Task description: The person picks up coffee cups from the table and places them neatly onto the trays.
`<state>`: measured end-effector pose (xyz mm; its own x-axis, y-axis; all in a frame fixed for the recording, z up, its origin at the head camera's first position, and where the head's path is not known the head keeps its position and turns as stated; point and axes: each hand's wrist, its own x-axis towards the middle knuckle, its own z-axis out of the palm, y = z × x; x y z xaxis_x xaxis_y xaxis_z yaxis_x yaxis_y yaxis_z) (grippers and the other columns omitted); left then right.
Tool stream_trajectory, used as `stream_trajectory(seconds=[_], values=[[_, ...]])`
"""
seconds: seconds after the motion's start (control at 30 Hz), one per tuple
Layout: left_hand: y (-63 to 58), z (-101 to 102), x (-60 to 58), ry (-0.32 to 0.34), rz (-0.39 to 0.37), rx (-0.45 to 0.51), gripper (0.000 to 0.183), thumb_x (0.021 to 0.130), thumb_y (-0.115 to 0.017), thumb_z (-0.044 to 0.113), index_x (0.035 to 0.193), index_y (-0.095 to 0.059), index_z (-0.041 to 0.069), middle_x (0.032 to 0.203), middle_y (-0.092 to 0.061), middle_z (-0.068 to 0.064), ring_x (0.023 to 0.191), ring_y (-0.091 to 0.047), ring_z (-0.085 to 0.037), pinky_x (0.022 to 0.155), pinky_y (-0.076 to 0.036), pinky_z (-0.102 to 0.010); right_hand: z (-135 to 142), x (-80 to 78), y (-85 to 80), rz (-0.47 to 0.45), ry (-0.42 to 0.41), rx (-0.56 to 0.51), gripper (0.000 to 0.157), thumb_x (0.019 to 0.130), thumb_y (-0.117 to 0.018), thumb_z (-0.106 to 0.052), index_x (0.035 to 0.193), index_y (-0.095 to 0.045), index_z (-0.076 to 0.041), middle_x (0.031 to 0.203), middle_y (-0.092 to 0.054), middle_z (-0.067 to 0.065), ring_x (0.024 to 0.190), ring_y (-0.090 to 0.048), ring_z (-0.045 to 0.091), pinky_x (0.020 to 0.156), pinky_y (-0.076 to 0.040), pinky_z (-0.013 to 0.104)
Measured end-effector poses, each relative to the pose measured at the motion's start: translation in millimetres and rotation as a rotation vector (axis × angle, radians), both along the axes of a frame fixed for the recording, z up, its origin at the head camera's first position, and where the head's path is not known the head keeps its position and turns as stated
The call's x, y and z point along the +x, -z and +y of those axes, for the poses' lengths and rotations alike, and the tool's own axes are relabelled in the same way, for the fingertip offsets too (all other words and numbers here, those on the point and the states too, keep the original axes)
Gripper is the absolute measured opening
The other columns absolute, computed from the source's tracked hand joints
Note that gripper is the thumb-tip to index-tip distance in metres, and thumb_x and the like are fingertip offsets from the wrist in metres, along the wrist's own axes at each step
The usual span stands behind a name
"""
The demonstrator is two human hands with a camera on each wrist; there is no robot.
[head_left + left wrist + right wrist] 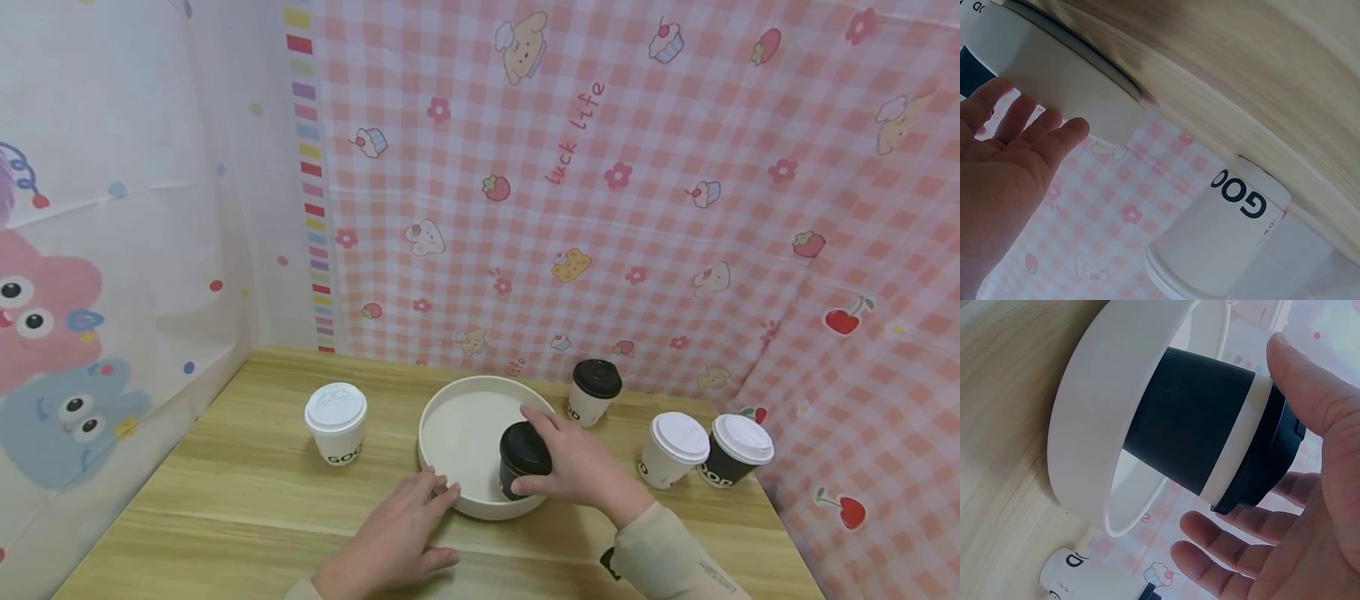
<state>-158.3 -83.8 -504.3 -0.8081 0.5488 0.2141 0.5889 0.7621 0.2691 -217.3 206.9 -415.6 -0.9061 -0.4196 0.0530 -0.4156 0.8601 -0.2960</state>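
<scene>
A black paper cup (pixel 524 460) with a black lid and a white band below it stands in the round cream tray (pixel 457 417), near its right side. My right hand (pixel 581 467) holds this cup by the lid, thumb on one side and fingers on the other. In the right wrist view, two fingertips (pixel 1194 525) reach past the lid, apart from the cup. The tray wall hides the cup's base. My left hand (pixel 397 529), its fingers fairly straight, touches the tray's front left rim with the fingertips; its palm faces the table.
A white cup with white lid (pixel 336 425) stands left of the tray. Behind right is a white cup with black lid (pixel 592 396). Farther right stand a white cup (pixel 671 450) and a black cup (pixel 731 454), both white-lidded. Patterned cloths hang behind the wooden table (pixel 247 467).
</scene>
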Motion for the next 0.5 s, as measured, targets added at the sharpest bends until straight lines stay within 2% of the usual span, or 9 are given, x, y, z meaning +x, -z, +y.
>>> stream_trajectory(seconds=[0.23,0.5], values=[[-0.3,0,1.0,0.002,-0.009,-0.005,0.081,0.089,-0.083,0.051,0.153,-0.058,0.010,0.149,-0.057,-0.011,0.147,-0.051,-0.039,0.121,-0.047,-0.056,7,2.5,1.9,0.025,-0.002,-0.005,0.109,0.078,-0.091,-0.058,0.164,-0.042,-0.012,0.158,-0.054,0.022,0.141,-0.056,0.046,0.109,-0.052,0.066],[1.6,2,2.6,0.003,0.008,-0.005,0.083,0.088,-0.082,0.053,0.155,-0.056,0.009,0.149,-0.056,-0.012,0.148,-0.050,-0.040,0.123,-0.045,-0.056,14,6.3,2.4,0.029,0.025,0.000,0.111,0.078,-0.091,-0.060,0.165,-0.040,-0.015,0.158,-0.054,0.022,0.142,-0.056,0.046,0.110,-0.052,0.067]])
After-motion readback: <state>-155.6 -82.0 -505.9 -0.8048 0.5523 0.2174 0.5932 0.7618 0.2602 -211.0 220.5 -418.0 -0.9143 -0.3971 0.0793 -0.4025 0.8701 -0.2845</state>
